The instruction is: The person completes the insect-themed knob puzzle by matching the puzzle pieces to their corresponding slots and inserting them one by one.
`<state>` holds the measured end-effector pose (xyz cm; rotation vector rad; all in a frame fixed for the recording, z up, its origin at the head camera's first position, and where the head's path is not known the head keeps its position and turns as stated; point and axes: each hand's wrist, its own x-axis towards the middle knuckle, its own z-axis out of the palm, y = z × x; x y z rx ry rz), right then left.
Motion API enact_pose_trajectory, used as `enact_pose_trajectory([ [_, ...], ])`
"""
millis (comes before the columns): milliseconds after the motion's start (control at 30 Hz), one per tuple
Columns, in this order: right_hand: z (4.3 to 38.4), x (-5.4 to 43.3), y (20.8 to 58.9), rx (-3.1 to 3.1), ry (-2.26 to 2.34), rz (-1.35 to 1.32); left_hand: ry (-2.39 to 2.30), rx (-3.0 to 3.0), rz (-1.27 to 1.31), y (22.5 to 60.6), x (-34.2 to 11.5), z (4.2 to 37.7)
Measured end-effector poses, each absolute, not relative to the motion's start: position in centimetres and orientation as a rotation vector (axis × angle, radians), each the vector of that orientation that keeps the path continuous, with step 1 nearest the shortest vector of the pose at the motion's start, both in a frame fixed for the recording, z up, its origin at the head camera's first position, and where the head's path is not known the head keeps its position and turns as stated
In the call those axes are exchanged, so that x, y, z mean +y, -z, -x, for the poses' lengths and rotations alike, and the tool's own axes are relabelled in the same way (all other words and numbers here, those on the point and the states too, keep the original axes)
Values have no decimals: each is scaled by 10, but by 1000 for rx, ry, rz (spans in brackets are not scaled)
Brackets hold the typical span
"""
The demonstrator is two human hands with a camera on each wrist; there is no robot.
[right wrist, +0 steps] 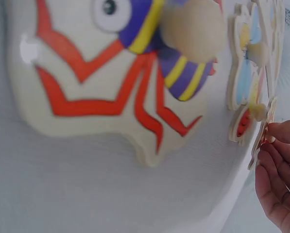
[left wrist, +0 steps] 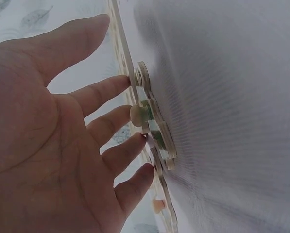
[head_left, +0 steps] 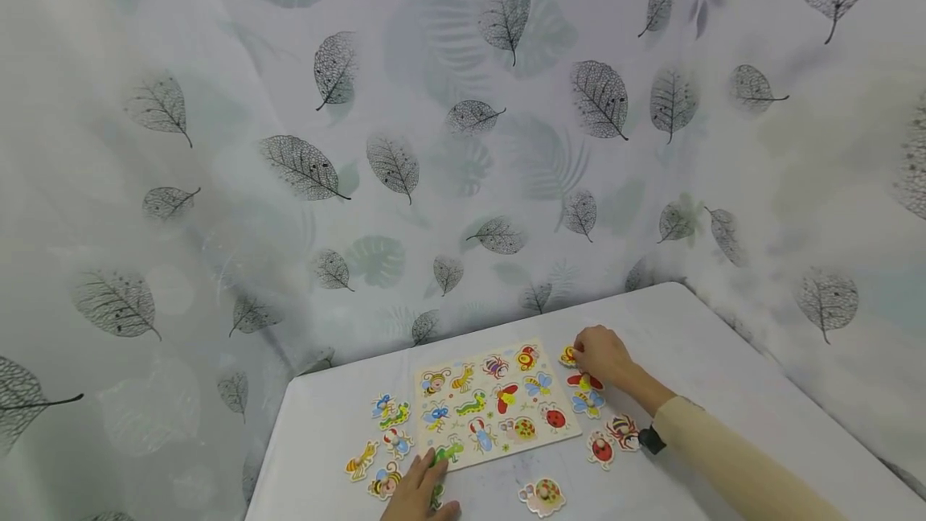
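Observation:
My right hand (head_left: 604, 354) is beyond the right side of a wooden insect puzzle board (head_left: 459, 424). Its thumb and fingers pinch the small knob of a yellow-and-red puzzle piece (head_left: 568, 356), seen edge-on in the right wrist view. At the board's near left corner, my left hand (head_left: 415, 489) has its fingers spread and fairly straight, fingertips touching the edge. A green puzzle piece (left wrist: 166, 138) with a round knob lies by those fingers, mostly covered in the head view. Printed insects cover the board.
Right of the board lie a red-winged piece (head_left: 584, 381), a blue-winged piece (head_left: 587, 403), a ladybug piece (head_left: 600, 450) and a spider piece (head_left: 622, 431). A snail piece (head_left: 542, 497) lies in front. Several pieces, including a bee (head_left: 385, 482), are to the left. Leaf-print curtains surround the white table.

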<state>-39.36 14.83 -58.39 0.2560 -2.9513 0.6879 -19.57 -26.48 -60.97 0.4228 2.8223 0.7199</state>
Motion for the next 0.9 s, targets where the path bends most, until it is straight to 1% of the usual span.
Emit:
enact_pose_trajectory([
  [233,396,140,574,-2899,-663,-316,-732,2805,-386,611,-265,196],
  [500,400,118,564,-2869,-686,-410,-718,2831,-377,610,-264,196],
  [733,403,101,567,-2872,-738,-453,-630,2976,-472,621,-267,188],
  [900,410,95,569,-2878,-728,-465,-647,2982,-502,622,-269,191],
])
